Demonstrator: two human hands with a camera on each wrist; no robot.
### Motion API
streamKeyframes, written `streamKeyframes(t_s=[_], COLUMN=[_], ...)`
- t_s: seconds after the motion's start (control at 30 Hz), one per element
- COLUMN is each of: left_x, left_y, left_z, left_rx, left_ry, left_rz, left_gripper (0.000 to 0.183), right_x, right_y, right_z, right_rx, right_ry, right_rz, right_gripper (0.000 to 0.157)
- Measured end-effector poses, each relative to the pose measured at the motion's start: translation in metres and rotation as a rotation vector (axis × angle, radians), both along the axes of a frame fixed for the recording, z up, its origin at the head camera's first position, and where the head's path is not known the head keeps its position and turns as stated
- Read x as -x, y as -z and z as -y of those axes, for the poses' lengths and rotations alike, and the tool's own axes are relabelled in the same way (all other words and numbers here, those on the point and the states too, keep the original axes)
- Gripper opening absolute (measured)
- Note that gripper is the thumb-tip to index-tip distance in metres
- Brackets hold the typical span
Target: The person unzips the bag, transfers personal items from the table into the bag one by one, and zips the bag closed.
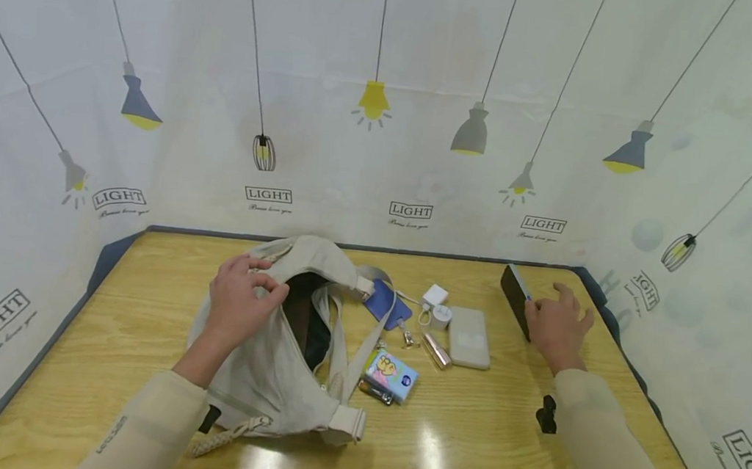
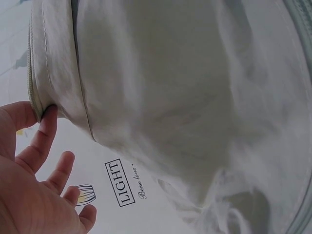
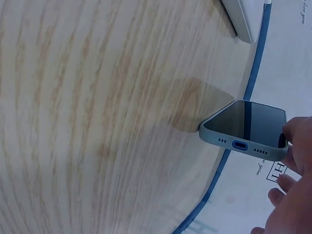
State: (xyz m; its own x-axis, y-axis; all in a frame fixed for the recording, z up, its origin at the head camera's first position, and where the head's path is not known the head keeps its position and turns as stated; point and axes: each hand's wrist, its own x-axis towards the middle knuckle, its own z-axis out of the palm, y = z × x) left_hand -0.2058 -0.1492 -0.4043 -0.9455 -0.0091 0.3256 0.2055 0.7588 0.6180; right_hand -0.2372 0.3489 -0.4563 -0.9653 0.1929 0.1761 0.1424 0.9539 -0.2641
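Observation:
A cream fabric bag (image 1: 248, 383) with straps lies on the left side of the table, its zipped mouth gaping toward the right. My left hand (image 1: 241, 301) pinches the rim of that mouth between thumb and forefinger; the left wrist view shows the zipper edge (image 2: 33, 92) between them, the other fingers free. On the right, my right hand (image 1: 557, 330) grips a smartphone (image 1: 515, 297) in a pale case by one edge. The phone stands tilted on its long side, and the right wrist view shows its dark screen and charging port (image 3: 240, 145). The bag's inside is mostly dark.
Between bag and phone lie a blue card holder (image 1: 385, 305), a white charger (image 1: 434, 295) with cable, a white power bank (image 1: 470, 338), a lipstick-like tube (image 1: 436, 350), a cartoon-printed tissue pack (image 1: 391, 375) and a small dark item (image 1: 375, 392). Printed walls surround the wooden table (image 1: 478, 449).

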Motion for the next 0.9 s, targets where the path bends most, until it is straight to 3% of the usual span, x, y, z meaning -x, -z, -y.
streamKeyframes(t_s=[0.33, 0.53, 0.7, 0.9], left_x=[0.000, 0.000, 0.000, 0.001], left_y=[0.000, -0.001, 0.000, 0.002], left_z=[0.000, 0.001, 0.002, 0.001], left_rx=[-0.004, 0.000, 0.000, -0.003], left_ry=[0.000, -0.004, 0.001, -0.001], left_rz=[-0.014, -0.005, 0.000, -0.024], left_gripper=[0.024, 0.025, 0.025, 0.024], right_x=[-0.001, 0.000, 0.002, 0.006], right_y=[-0.002, 0.000, -0.003, -0.015], right_z=[0.003, 0.000, -0.002, 0.002], right_rx=[0.039, 0.061, 0.020, -0.113], right_ry=[0.080, 0.084, 0.079, 0.044], right_rz=[-0.044, -0.097, -0.088, 0.009], right_gripper=[0.040, 0.038, 0.036, 0.035])
